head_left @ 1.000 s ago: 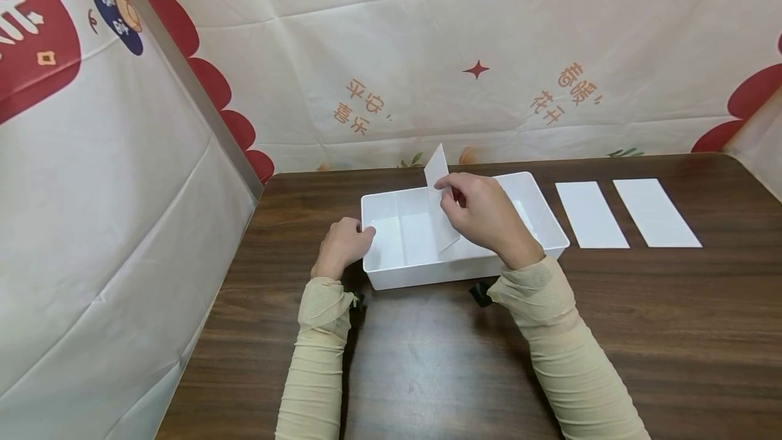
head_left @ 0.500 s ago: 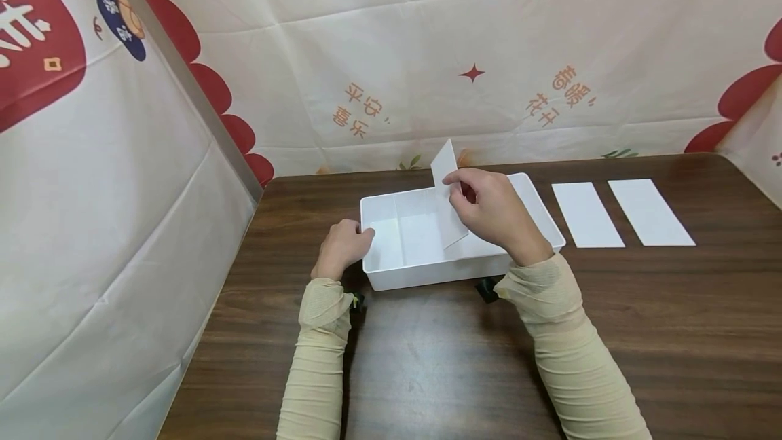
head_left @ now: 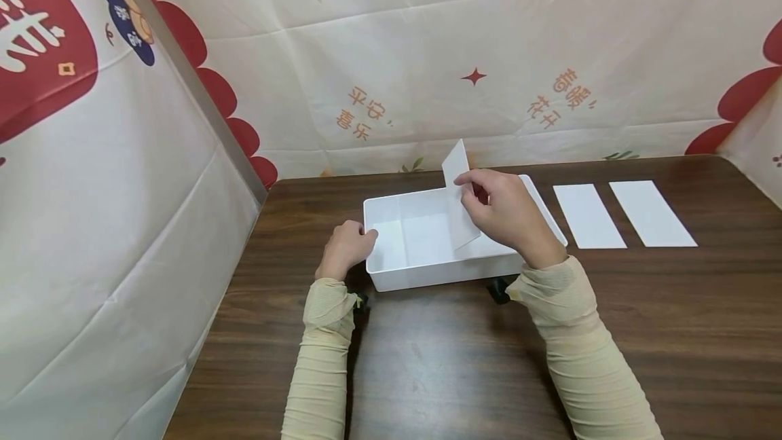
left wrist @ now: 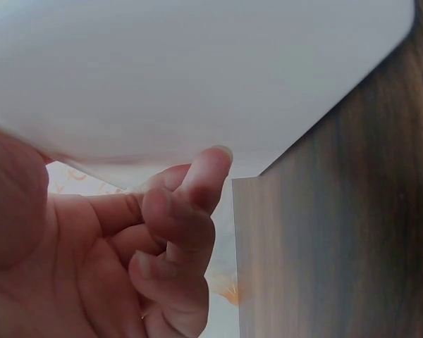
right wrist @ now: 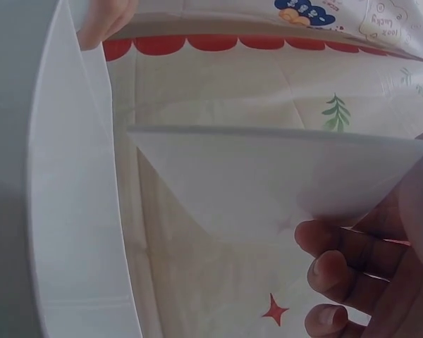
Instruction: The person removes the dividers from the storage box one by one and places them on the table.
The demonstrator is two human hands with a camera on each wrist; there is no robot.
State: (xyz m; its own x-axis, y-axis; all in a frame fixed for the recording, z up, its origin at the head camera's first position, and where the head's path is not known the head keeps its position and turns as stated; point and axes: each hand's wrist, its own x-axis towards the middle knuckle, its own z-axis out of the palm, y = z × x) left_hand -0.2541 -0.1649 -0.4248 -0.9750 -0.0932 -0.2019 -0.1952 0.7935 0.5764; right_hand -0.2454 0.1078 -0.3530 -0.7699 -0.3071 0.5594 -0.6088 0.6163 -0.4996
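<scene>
White plastic bin (head_left: 427, 273) is sitting on the dark wood table (head_left: 440, 372), near centre, long side facing the person. Going left to right:

Left hand (head_left: 347, 248) is bracing the bin's left end wall, fingers curled, fingertip hooked at the rim; the left wrist view is showing the fingers (left wrist: 197, 184) tucked under the white rim, so it is holding the bin rather than just resting there.

One divider panel (head_left: 400, 229) is already standing upright across the bin, left of middle.

Right hand (head_left: 504, 212) is pinching a second white divider card (head_left: 459, 206) between thumb and fingers, above the bin's middle. Card is tilted, its upper corner poking above the far wall and its lower corner dipping inside the bin. Cannot tell whether that corner is touching the floor. The right wrist view is showing the card (right wrist: 282, 176) edge-on, free of the bin wall (right wrist: 77, 211).

Two more white cards are lying flat on the table right of the bin, one (head_left: 589, 216) just beside it, the other (head_left: 651, 213) further right, apart from each other.

Step in hand, my read: seating the second divider. Next move is calling for squaring the card to the side walls and pushing it straight down while the left hand is steadying the bin.
</scene>
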